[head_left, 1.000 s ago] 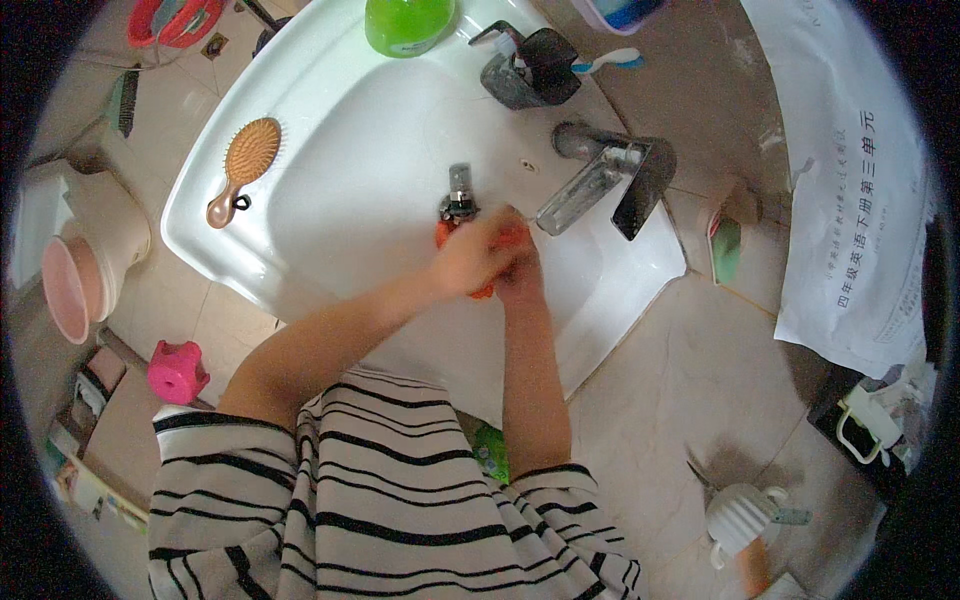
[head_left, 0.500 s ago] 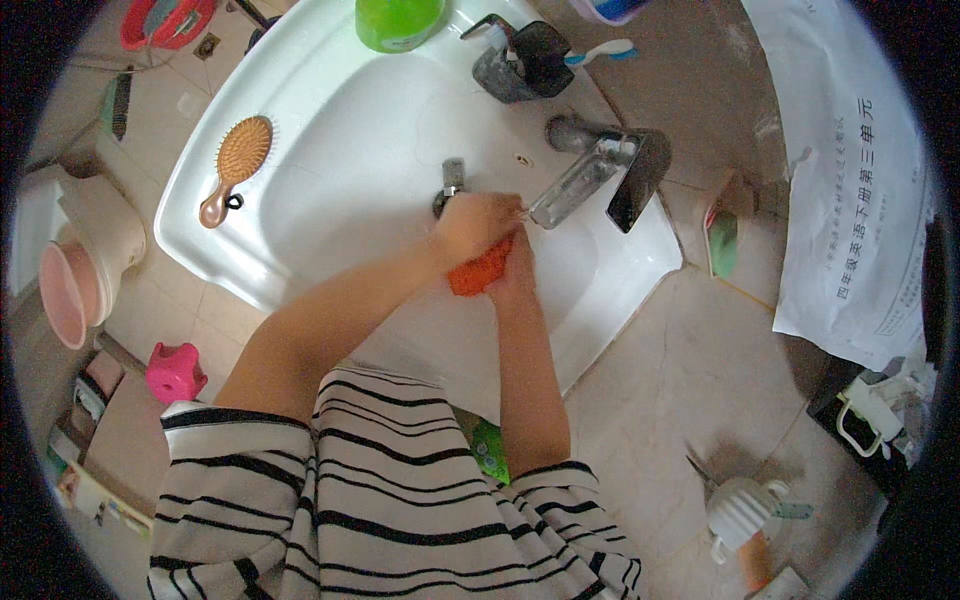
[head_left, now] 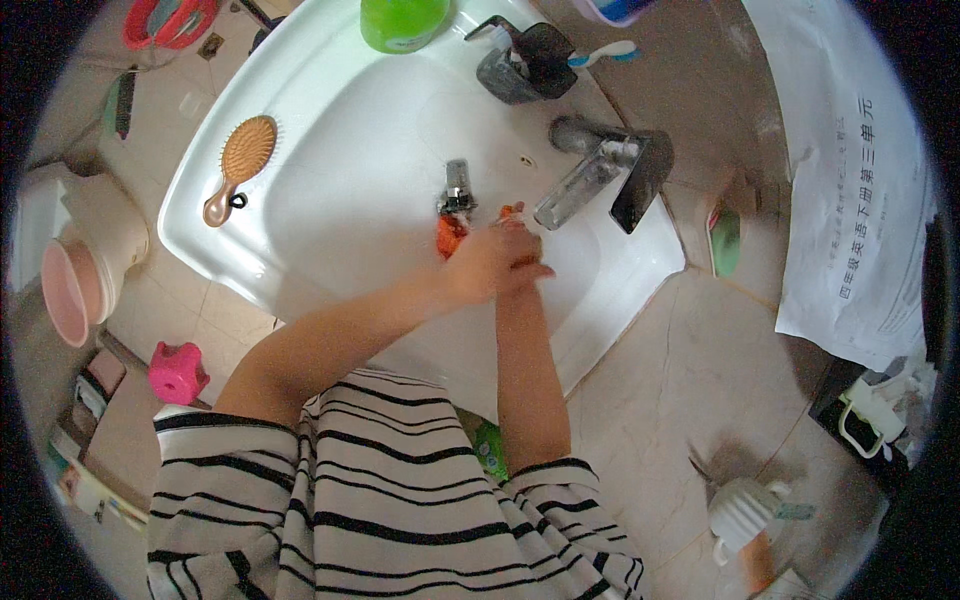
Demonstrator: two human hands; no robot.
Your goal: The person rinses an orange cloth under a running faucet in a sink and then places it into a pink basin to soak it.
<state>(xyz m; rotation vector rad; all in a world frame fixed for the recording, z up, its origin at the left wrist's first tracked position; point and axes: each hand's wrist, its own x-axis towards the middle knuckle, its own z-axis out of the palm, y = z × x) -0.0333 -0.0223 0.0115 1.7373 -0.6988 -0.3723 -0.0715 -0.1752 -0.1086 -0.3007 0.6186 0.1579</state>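
Note:
Over the white sink basin [head_left: 340, 190], my two hands are pressed together just below the faucet spout [head_left: 580, 190]. My left hand [head_left: 482, 265] lies across the top, its fingers wrapped over a bunched orange cloth [head_left: 451, 235]. Beneath it, my right hand [head_left: 522, 268] grips the same cloth and is mostly covered by the left. Orange bits show at the left side of the hands and above the knuckles. Motion blurs the fingers. A metal drain fitting [head_left: 457, 180] stands close to the cloth.
A hairbrush [head_left: 246, 150] rests on the sink's left rim, and a green container [head_left: 403, 22] stands on the far rim. Near the faucet is a black cup [head_left: 525, 65] with a toothbrush. A pink stool [head_left: 178, 372] is on the floor at left; a printed sheet [head_left: 850, 210] hangs at right.
My hands have drawn slightly nearer to me, away from the spout. The cloth hung below the left hand; now it shows at the hands' left and top.

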